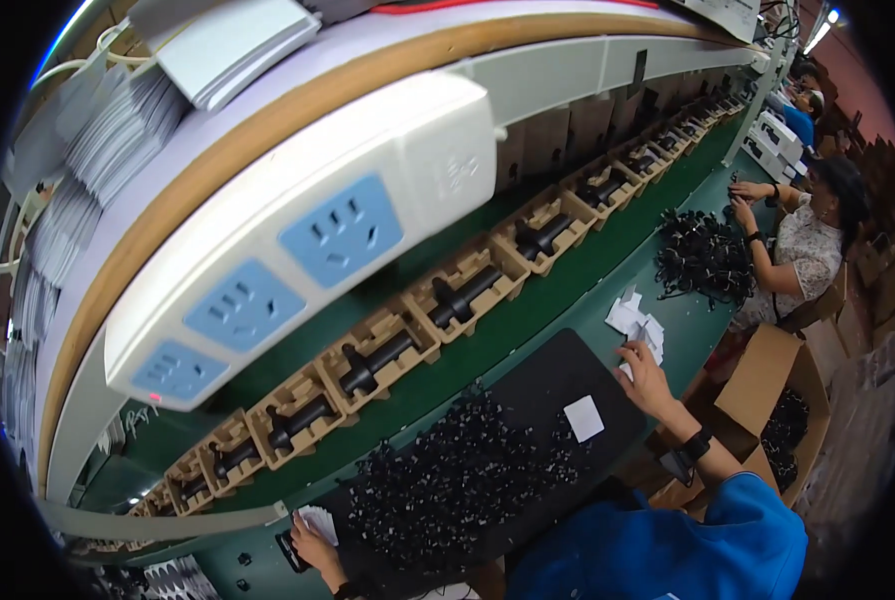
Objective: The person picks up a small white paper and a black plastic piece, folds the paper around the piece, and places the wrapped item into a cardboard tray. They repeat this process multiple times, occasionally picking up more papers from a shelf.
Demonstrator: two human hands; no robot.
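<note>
My left hand [312, 548] is at the lower left, at the near end of a black mat [552, 385], and holds a small stack of white cards [319, 520]. My right hand [645, 382], with a dark band on the wrist, reaches past the mat's far end. Its fingertips lie on a loose heap of white slips [635, 320] on the green table. Whether it grips a slip I cannot tell. A heap of small black parts [457, 480] covers the mat between my hands. One white square card [583, 418] lies alone on the mat.
A green conveyor [527, 320] carries cardboard trays [467, 290], each holding a black cylindrical piece. A white power strip [297, 240] with blue sockets hangs overhead. A co-worker [807, 250] handles black cables [702, 260]. An open cardboard box [767, 385] stands to my right.
</note>
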